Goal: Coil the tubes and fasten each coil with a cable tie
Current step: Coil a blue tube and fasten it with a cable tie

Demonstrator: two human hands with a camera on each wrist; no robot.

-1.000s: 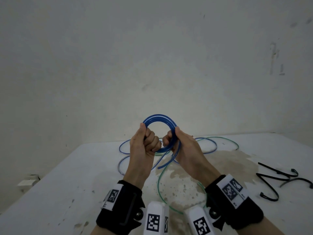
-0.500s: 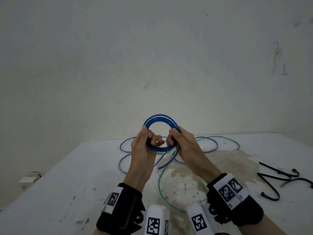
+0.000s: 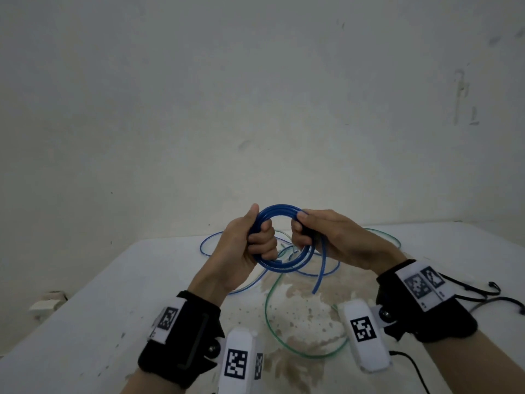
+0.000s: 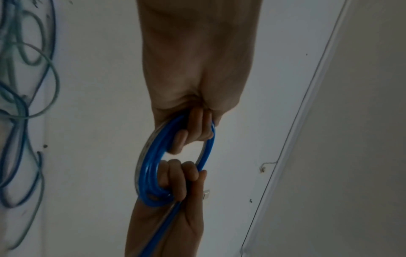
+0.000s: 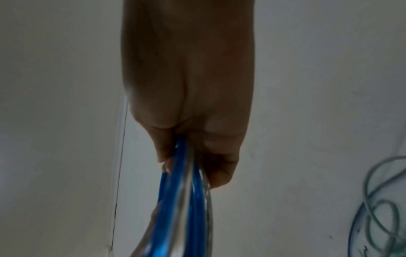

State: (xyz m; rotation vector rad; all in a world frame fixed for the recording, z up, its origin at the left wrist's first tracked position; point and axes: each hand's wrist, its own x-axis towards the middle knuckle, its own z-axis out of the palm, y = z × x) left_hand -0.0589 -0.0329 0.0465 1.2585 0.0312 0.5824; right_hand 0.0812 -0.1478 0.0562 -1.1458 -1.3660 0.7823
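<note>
Here, blue tube coil gripped by left hand, right hand.

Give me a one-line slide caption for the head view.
Left hand and right hand grip a coiled blue plastic tube above a stained white table.

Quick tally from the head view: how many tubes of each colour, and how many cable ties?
blue coil, gripped by the left hand and right hand: 1
loose blue tube on the table: 1, looks separate
green tube: 1
black cable ties: at least 2, partly hidden behind the right wrist
Total: at least 5
</note>
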